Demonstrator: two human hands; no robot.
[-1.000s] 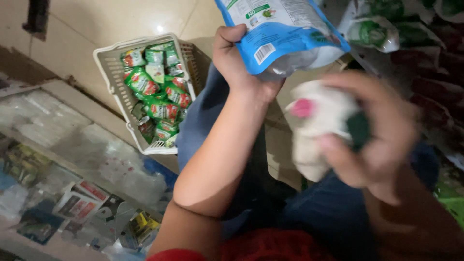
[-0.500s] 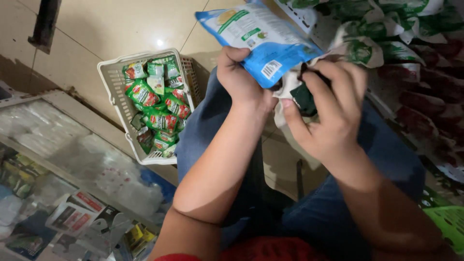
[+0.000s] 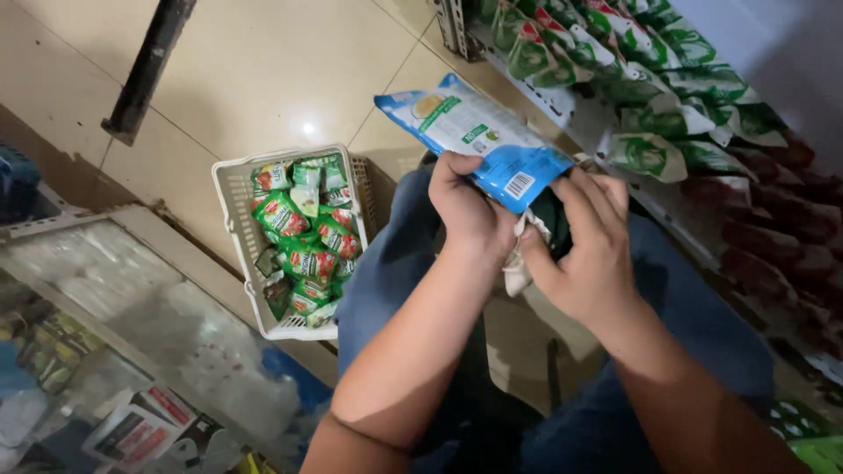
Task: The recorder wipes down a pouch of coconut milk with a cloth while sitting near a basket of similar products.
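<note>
My left hand (image 3: 467,211) grips the lower edge of a blue and white flat pouch (image 3: 474,136) and holds it up over my lap. My right hand (image 3: 587,253) is pressed against the pouch's underside, its fingers closed around a bunched white cloth (image 3: 520,254) with something dark green in it. Both hands touch each other above my blue trousers (image 3: 386,281).
A white plastic basket (image 3: 235,206) full of green and red packets (image 3: 303,241) stands on the tiled floor to my left. A shelf of green and white pouches (image 3: 650,79) runs along the right. A glass-topped counter (image 3: 114,316) lies at lower left; a dark pole (image 3: 145,66) leans at upper left.
My right hand has brought the white cloth from out at the right up under the blue pouch. The pouch has come down and now lies flatter across my hands.
</note>
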